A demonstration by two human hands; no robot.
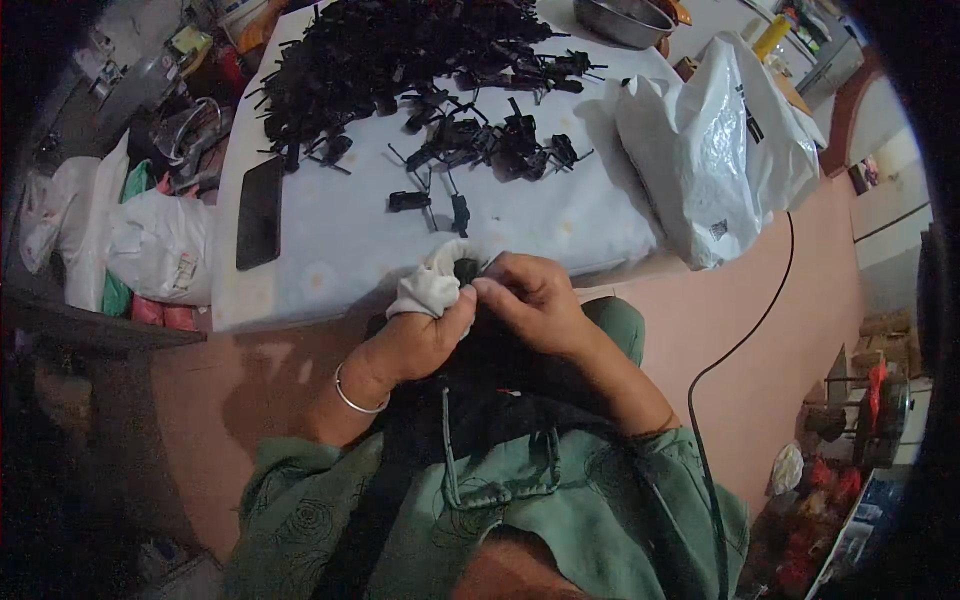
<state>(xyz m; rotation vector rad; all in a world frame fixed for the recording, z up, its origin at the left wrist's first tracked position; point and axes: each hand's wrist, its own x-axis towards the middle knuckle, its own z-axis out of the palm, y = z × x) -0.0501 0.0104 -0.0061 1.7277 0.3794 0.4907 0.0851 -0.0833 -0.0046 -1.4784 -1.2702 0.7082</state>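
Over the table's near edge, my left hand (420,345) is closed around a bunched white cloth (426,290) and a small black plastic part (465,270). The cloth wraps the part's left side. My right hand (545,305) meets it from the right, thumb and forefinger pinched at the part's edge; what lies between these fingertips is too small to name. Just beyond my hands, two loose black parts (460,215) with thin arms lie on the white table cover (340,270). Farther back is a large heap of similar black parts (370,70).
A dark flat phone (259,213) lies at the table's left edge. A white plastic bag (700,150) stands on the right, with a metal bowl (625,22) behind it. More bags (165,245) sit at the left. A black cable (745,340) hangs down on the right.
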